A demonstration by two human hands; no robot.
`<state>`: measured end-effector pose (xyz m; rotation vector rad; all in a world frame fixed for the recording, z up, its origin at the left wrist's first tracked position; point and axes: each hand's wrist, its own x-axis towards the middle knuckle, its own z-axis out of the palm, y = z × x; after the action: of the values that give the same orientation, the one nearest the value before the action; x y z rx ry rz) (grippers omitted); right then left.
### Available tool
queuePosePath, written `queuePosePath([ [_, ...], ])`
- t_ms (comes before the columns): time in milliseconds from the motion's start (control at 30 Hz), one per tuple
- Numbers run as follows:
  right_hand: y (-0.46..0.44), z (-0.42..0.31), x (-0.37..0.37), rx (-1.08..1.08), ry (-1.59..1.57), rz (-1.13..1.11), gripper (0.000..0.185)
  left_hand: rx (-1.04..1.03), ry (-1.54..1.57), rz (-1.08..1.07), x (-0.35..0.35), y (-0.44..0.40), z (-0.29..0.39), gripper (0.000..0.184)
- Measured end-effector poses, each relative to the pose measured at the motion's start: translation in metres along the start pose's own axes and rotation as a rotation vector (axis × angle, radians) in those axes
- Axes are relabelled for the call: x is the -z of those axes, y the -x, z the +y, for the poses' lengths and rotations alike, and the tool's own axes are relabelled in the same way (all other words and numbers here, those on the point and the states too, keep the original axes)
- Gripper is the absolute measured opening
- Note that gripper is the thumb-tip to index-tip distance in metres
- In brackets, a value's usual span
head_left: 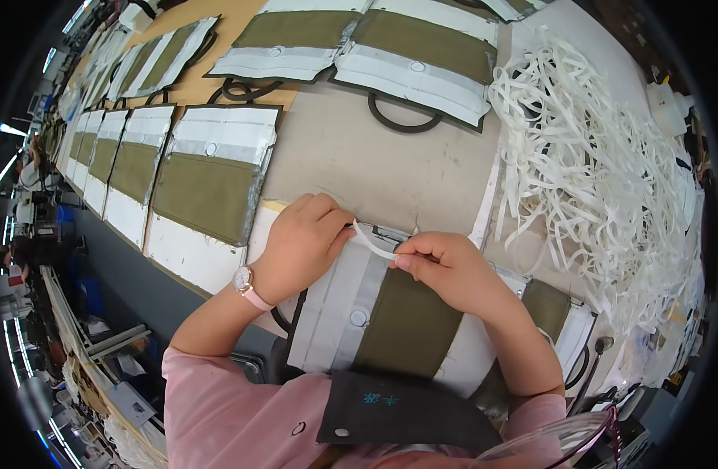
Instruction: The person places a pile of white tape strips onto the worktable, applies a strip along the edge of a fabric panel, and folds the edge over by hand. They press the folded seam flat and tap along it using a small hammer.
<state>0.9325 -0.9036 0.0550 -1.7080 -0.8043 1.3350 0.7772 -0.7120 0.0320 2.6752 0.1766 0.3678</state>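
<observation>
A narrow white strip (375, 245) runs in a curve between my two hands. One end is pinched in the fingers of my left hand (310, 234), which wears a watch at the wrist. My right hand (437, 262) pinches the other end between thumb and fingers. Below the strip lies an olive and white fabric panel (406, 320) with a round button-like disc (359, 318) and a dark edge. My forearms reach over it from both sides, and a dark apron bib (398, 410) covers its near side.
A large tangled heap of white strips (586, 156) lies on the right of the table (359, 164). Similar panels stand in a row at left (210, 180) and at the back (421, 59), some with dark handle loops (402, 125). Another panel (558, 320) lies beyond my right forearm.
</observation>
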Motion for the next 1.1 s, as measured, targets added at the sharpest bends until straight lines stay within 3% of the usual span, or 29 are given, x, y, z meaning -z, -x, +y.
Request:
queuePosePath([
  [200, -0.012, 0.012, -0.005, 0.035, 0.014, -0.046, 0.023, -0.132, -0.134, -0.014, -0.014, -0.004, -0.013, 0.018],
  [300, -0.019, 0.025, -0.007, 0.152, 0.167, 0.099, 0.024, -0.122, -0.250, -0.045, -0.012, -0.006, -0.012, 0.018],
  [400, -0.022, 0.015, -0.001, -0.042, 0.151, 0.065, 0.024, 0.002, -0.230, 0.080, -0.002, -0.005, -0.020, 0.017],
  [500, -0.023, 0.017, 0.002, -0.061, 0.064, 0.063, 0.020, 0.069, 0.257, -0.003, 0.016, -0.011, 0.004, 0.018],
  [600, -0.023, 0.021, 0.001, -0.077, 0.021, 0.059, 0.019, -0.089, 0.141, -0.146, 0.013, -0.012, 0.008, 0.019],
  [900, -0.020, 0.022, -0.014, 0.124, 0.387, 0.315, 0.024, 0.209, 0.233, -0.132, -0.001, -0.015, -0.001, 0.007],
  [1100, -0.024, 0.024, -0.012, 0.115, 0.455, 0.302, 0.025, 0.206, 0.073, -0.077, -0.008, -0.017, 0.007, 0.008],
])
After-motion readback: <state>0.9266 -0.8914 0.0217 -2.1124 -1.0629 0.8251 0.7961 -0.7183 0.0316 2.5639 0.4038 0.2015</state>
